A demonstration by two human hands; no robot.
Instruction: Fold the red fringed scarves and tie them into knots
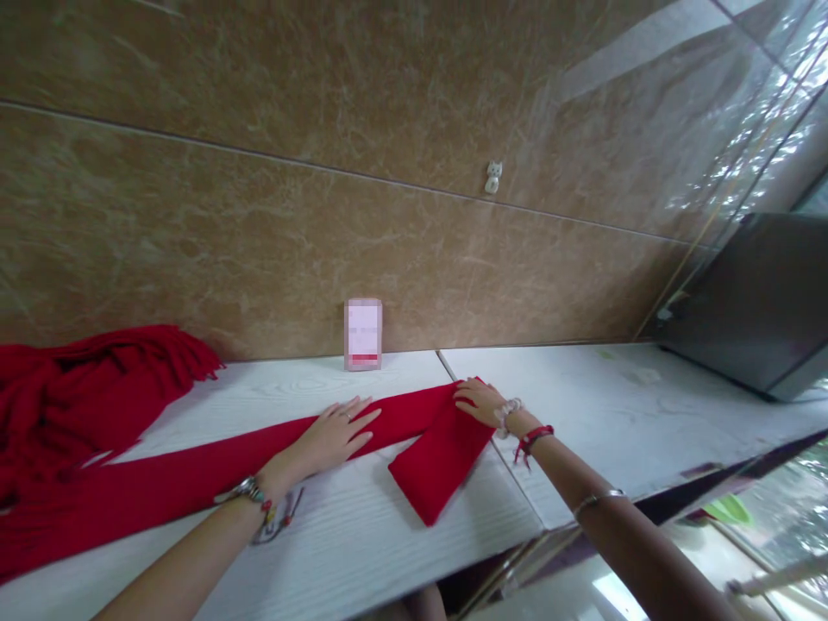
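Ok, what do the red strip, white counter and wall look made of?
Red strip: matte cloth, fibre unclear; it folds softly. White counter: possibly satin wood-effect laminate, from its faint grain lines. Wall: probably glossy marble-patterned tile, given the joints and reflections.

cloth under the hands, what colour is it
The cloth is plain red, seen best in the head view.

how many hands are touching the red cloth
2. The left hand lies palm-down on the long red fabric strip; the right hand rests at its folded corner. No other hand shows.
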